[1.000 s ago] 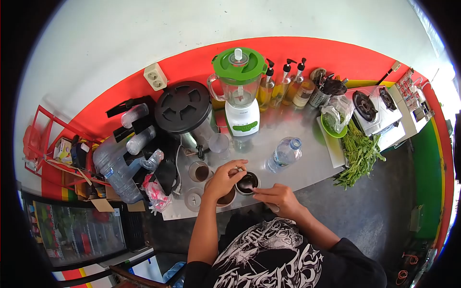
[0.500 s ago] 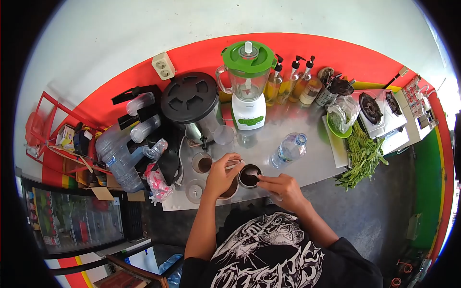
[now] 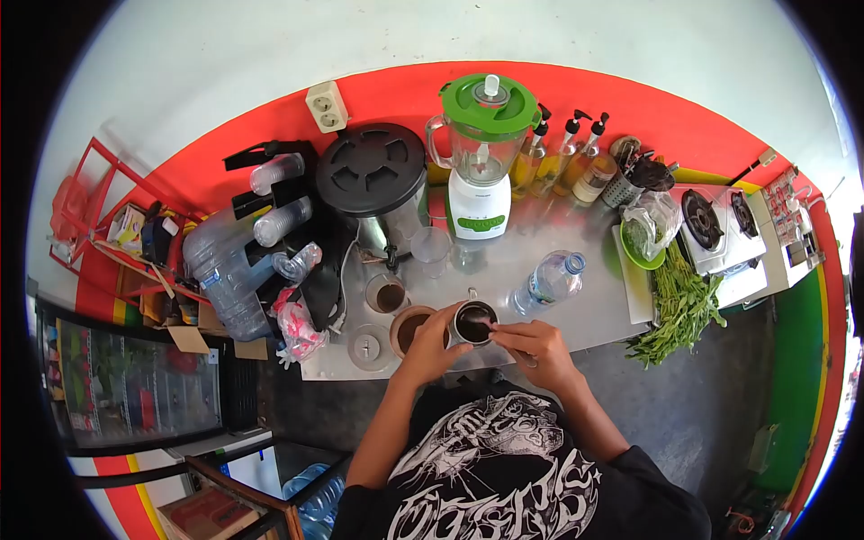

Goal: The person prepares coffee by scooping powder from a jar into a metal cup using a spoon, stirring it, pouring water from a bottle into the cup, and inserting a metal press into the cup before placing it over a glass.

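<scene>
A small cup (image 3: 462, 339) of dark liquid stands near the table's front edge. My left hand (image 3: 430, 349) is closed on its left side, thumb low and fingers behind. My right hand (image 3: 538, 353) pinches a spoon (image 3: 490, 326) whose bowl dips into the liquid; its handle is mostly hidden by the fingers. Left of the cup, partly behind my left hand, is a round container (image 3: 404, 334) of brown powder. Beyond it stands a clear cup (image 3: 388, 294) with some brown contents. A round clear lid (image 3: 367, 349) lies at the far left of this group.
A water bottle (image 3: 552, 281) stands right of the cup. Behind are an empty clear cup (image 3: 430, 249), a steel dispenser (image 3: 373, 180), a blender (image 3: 480, 202) and pump bottles (image 3: 565, 162). Leafy greens (image 3: 677, 306) and a gas stove (image 3: 720, 229) are at the right.
My left hand has come down from above the container to the cup's side and now grips it. My right hand keeps the spoon in the cup. The view has shifted slightly.
</scene>
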### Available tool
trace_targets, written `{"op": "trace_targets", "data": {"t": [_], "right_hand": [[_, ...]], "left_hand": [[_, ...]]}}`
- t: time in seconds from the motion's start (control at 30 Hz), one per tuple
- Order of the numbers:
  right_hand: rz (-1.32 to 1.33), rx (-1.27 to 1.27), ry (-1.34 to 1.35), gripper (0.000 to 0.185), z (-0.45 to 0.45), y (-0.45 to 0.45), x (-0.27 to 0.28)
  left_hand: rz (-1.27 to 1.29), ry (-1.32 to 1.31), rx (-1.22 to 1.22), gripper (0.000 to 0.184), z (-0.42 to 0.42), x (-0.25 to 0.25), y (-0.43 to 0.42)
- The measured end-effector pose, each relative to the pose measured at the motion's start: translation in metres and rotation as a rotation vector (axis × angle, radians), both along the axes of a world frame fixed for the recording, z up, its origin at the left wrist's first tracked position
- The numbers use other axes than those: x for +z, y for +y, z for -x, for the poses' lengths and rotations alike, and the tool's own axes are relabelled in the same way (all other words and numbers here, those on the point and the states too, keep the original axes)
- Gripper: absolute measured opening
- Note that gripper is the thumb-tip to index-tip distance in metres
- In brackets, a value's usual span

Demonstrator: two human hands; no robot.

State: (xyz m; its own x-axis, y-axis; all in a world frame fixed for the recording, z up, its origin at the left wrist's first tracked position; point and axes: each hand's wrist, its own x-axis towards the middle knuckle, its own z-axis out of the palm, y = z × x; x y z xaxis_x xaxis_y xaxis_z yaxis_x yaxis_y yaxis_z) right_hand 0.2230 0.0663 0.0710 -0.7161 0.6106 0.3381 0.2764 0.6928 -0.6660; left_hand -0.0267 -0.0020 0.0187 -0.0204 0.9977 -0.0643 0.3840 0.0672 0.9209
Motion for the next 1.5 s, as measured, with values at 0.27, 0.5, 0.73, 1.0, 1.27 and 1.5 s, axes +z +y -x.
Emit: {"op": "trace_targets", "data": {"t": [0.27, 0.5, 0.73, 1.0, 1.27, 1.5], "right_hand": [[-0.085, 0.048, 0.008, 0.048, 0.009, -0.011, -0.019], [-0.111, -0.121, 0.032, 0.048, 0.005, -0.009, -0.013], [-0.092, -0.003, 0.001, 0.050, 0.005, -0.016, -0.011], [-0.070, -0.136, 0.039, 0.048, 0.008, -0.019, -0.016], [-0.033, -0.135, 0.050, 0.052, -0.001, -0.018, -0.014], [-0.075, -0.051, 0.021, 0.046, 0.006, -0.017, -0.013]], "left_hand": [[0.152, -0.001, -0.217, 0.086, 0.020, -0.001, 0.023], [0.377, 0.088, -0.310, 0.083, 0.018, 0.044, 0.043], [0.306, -0.032, -0.279, 0.082, 0.021, 0.030, 0.045], [0.273, -0.166, -0.215, 0.080, 0.020, -0.005, 0.043], [0.329, -0.338, -0.145, 0.071, 0.014, -0.001, 0.043], [0.313, -0.224, -0.193, 0.074, 0.018, 0.007, 0.051]]}}
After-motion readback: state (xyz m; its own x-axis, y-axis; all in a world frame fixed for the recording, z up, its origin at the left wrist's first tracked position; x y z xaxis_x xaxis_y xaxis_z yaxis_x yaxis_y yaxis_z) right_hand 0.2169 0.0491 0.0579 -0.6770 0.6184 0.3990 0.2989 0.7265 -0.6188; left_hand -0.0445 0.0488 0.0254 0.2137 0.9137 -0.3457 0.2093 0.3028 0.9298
